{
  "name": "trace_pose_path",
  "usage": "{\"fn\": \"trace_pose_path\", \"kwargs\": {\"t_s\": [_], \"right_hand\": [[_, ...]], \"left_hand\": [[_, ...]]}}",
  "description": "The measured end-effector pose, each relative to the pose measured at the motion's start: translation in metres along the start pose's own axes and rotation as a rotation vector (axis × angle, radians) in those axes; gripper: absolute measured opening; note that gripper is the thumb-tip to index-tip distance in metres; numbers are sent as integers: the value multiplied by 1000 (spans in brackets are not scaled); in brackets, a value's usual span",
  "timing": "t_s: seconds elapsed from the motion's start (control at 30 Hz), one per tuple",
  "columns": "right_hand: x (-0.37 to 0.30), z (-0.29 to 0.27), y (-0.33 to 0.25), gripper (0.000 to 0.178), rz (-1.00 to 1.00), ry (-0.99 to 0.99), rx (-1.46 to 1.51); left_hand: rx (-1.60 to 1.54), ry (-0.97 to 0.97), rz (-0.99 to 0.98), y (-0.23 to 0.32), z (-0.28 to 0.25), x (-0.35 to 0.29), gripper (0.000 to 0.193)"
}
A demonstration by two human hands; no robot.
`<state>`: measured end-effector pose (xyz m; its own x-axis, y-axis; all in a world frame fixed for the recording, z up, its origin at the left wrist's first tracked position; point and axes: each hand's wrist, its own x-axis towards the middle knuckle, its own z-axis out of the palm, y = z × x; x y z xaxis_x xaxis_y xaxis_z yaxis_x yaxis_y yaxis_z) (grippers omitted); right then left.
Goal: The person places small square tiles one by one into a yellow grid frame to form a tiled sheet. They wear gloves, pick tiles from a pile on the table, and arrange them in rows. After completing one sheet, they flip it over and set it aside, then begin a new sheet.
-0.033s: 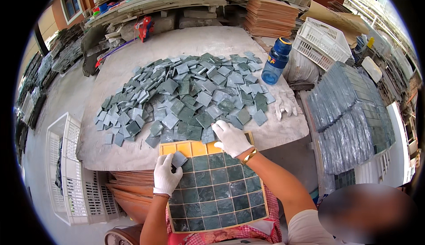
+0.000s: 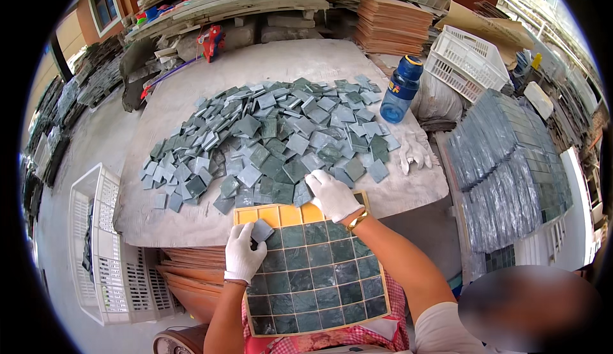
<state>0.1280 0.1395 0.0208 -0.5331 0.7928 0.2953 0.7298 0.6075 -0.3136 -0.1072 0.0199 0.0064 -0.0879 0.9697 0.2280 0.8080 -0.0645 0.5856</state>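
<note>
A shallow tray (image 2: 237, 216) with a yellow base and thin dividers leans from the table edge toward my lap. Dark green square stone tiles (image 2: 324, 275) fill its lower rows, while yellow slots show along the far row. My left hand (image 2: 242, 256), in a white glove, pinches a grey stone tile (image 2: 262, 230) above the tray's left side. Over the tray's far edge reaches my right hand (image 2: 334, 195), also gloved, with thumb and fingers around the right side of a stone tile (image 2: 302, 194) at the pile's near edge. Beyond lies the loose tile pile (image 2: 274, 130).
A blue bottle (image 2: 400, 92) and a crumpled white glove (image 2: 415, 154) are on the table's right side. White plastic crates (image 2: 121, 277) stand at lower left. Wrapped tile stacks (image 2: 491, 175) rise at right. A person's blurred head (image 2: 527, 309) is at lower right.
</note>
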Motion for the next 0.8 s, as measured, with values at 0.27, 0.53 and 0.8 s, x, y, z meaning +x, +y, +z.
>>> {"fn": "trace_pose_path", "kwargs": {"t_s": [0.27,0.53,0.8], "right_hand": [[31,-42,28,22,191,56,326],[-20,-28,51,25,128,-204,299],[-28,-23,46,36,51,-292,144]], "left_hand": [[0,5,-29,-5,-1,-4,45],[0,37,11,-8,3,-4,45],[-14,43,34,-7,2,-3,44]]}}
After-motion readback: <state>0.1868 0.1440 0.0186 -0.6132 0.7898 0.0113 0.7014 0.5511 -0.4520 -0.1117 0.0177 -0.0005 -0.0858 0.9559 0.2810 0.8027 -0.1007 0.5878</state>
